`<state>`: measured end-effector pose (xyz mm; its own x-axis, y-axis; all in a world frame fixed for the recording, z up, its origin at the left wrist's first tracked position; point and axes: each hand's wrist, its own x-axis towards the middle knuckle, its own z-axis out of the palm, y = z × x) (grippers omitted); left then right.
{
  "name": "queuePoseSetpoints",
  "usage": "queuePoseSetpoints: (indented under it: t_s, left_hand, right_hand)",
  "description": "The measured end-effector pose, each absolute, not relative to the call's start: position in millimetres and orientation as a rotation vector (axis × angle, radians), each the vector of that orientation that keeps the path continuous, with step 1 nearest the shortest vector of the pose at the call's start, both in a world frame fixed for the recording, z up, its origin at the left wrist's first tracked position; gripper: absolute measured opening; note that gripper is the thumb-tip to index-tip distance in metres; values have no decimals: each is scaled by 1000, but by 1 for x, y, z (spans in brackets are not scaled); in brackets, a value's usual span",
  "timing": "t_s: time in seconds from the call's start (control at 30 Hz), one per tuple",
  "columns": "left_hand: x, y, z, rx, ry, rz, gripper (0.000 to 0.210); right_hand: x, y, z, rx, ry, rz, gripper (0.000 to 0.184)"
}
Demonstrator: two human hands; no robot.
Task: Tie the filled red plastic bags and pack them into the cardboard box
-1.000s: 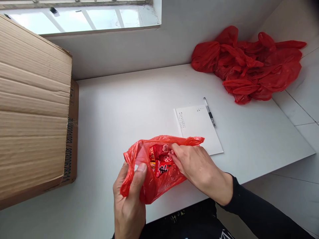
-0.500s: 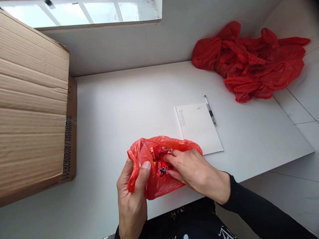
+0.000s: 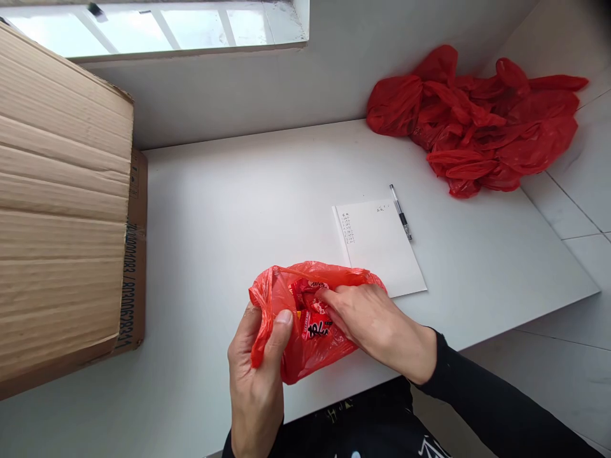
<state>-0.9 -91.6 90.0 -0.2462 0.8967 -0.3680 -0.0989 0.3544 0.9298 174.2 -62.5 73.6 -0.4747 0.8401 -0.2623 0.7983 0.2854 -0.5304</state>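
Observation:
A thin red plastic bag [image 3: 305, 369] is held with its mouth open above the near part of the table. Its left rim is gripped by my left hand [image 3: 260, 369], the thumb pressing on the plastic from the near side. Inside lie several small red wrapped packets [image 3: 315, 327] with black and white print; a bit of yellow shows among them. My right hand [image 3: 375, 318] reaches into the bag from the right, fingers bent down against the packets. Its fingertips are partly hidden, so what they pinch is unclear.
On the white table [image 3: 229, 203], a white sheet or booklet [image 3: 382, 248] with handwriting lies beyond the bag. A pen [image 3: 401, 213] rests along its right edge. Red plastic bags [image 3: 477, 121] are heaped at the back right. Cardboard boxes [image 3: 62, 210] stand at the left.
My right fingers have shifted among the packets, and the front packet has turned so more of its black print shows. My left hand and the bag's left rim have moved slightly right.

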Motion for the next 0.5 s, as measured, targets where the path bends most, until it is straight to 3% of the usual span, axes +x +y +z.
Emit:
queuePoseSetpoints:
  t_s: [0.17, 0.5]
  left_hand:
    - [-6, -95, 84, 655, 1408, 1062, 34]
    - [-6, -93, 93, 758, 1525, 1136, 13]
  right_hand:
    - [179, -69, 65, -1537, -2477, 858, 13]
    - [186, -65, 93, -1691, -2163, 957, 9]
